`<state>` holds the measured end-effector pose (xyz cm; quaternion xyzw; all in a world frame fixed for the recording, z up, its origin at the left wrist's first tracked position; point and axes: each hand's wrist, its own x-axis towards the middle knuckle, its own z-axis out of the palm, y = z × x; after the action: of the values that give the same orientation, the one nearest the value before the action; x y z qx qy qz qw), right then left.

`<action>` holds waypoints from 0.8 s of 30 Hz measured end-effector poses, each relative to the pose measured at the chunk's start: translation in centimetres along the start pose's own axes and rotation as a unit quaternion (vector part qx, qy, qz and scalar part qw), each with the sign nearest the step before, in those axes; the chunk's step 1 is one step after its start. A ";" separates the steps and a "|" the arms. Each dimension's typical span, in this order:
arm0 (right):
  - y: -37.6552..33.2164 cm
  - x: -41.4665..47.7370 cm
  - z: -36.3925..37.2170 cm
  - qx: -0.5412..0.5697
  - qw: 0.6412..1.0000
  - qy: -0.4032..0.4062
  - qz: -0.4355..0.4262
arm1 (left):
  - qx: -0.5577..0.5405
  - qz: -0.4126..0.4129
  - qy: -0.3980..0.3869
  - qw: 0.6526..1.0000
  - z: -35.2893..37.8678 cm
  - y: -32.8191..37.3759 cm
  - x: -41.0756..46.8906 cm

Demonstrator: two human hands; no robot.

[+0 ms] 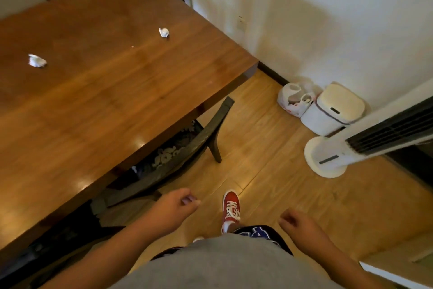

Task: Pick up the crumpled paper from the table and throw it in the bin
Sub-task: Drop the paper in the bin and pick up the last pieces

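Two white crumpled paper balls lie on the brown wooden table (98, 92): one crumpled paper (37, 61) at the far left, another crumpled paper (164, 32) nearer the table's right side. A white bin (332, 110) with a closed cream lid stands on the floor by the wall at the right. My left hand (178, 204) hangs low beside the table's near edge, fingers loosely curled, holding nothing. My right hand (297, 223) hangs lower right over the floor, loosely curled and empty too.
A dark chair (187, 145) is pushed under the table's right edge. A white plastic bag (295, 99) sits left of the bin. A white tower fan (351, 145) stands right of the bin. My red shoe (231, 205) is on the wooden floor.
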<state>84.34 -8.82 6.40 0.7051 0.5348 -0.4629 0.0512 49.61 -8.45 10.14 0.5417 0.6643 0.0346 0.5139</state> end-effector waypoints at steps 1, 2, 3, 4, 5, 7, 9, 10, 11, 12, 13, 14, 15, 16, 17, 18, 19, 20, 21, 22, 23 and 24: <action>-1.7 0.8 -1.4 0.002 1.000 -0.001 -0.029 | 0.001 0.010 0.016 1.000 -0.9 1.6 0.3; -3.5 1.5 -2.8 0.002 0.998 -0.004 -0.060 | 0.001 0.019 0.033 0.999 -1.8 3.2 0.5; -5.4 2.1 -4.2 -0.006 0.996 -0.009 -0.093 | -0.005 0.025 0.049 0.998 -2.7 4.7 0.8; -7.4 2.7 -5.5 -0.020 0.992 -0.014 -0.127 | -0.017 0.032 0.065 0.997 -3.6 6.1 1.0; -9.5 3.3 -6.9 -0.029 0.986 -0.019 -0.160 | -0.030 0.039 0.083 0.995 -4.5 7.2 1.3; -13.5 4.6 -9.2 -0.025 0.974 -0.031 -0.222 | -0.045 0.046 0.124 0.990 -6.3 9.0 1.9; -17.4 6.2 -10.9 -0.038 0.960 -0.039 -0.276 | -0.050 0.045 0.164 0.984 -8.1 9.7 2.7; -19.2 7.1 -11.4 -0.051 0.952 -0.043 -0.300 | -0.056 0.041 0.182 0.981 -9.0 9.7 3.2; -21.0 8.0 -11.8 -0.062 0.945 -0.049 -0.317 | -0.065 0.036 0.198 0.977 -9.9 9.5 3.7; -22.9 8.9 -12.0 -0.071 0.940 -0.054 -0.330 | -0.073 0.029 0.210 0.975 -10.7 9.1 4.3; -24.7 9.8 -12.1 -0.078 0.935 -0.055 -0.342 | -0.073 0.018 0.220 0.973 -11.5 8.4 4.9; -26.4 10.6 -12.1 -0.087 0.930 -0.052 -0.355 | -0.064 0.006 0.228 0.971 -12.3 7.6 5.6; -28.2 11.4 -11.9 -0.099 0.924 -0.047 -0.366 | -0.049 -0.008 0.234 0.971 -13.1 6.6 6.3; -29.9 12.2 -11.7 -0.111 0.919 -0.044 -0.375 | -0.034 -0.020 0.237 0.971 -13.9 5.4 7.1; -31.6 13.1 -11.4 -0.121 0.916 -0.044 -0.381 | -0.018 -0.030 0.238 0.971 -14.8 4.3 7.9; -33.3 13.9 -11.0 -0.134 0.912 -0.046 -0.384 | 0.000 -0.037 0.242 0.970 -15.7 3.0 8.8; -34.9 14.9 -10.6 -0.147 0.909 -0.051 -0.386 | 0.023 -0.040 0.247 0.968 -16.7 1.7 9.7; -36.4 16.0 -10.1 -0.161 0.908 -0.057 -0.382 | 0.049 -0.044 0.248 0.966 -17.6 0.3 10.7; -37.8 17.1 -9.6 -0.173 0.909 -0.063 -0.375 | 0.076 -0.051 0.242 0.966 -18.7 -1.1 11.6; -39.1 18.3 -9.0 -0.180 0.911 -0.067 -0.365 | 0.100 -0.060 0.230 0.966 -19.6 -2.4 12.5; -40.3 19.5 -8.4 -0.183 0.915 -0.069 -0.354 | 0.120 -0.069 0.220 0.966 -20.5 -3.8 13.5; -41.4 20.9 -7.7 -0.180 0.919 -0.065 -0.345 | 0.135 -0.076 0.218 0.963 -21.2 -5.0 14.4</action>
<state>55.75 27.85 13.50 0.4244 0.8146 -0.3923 0.0493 32.53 11.19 7.81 0.5337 0.7978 0.0227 0.2795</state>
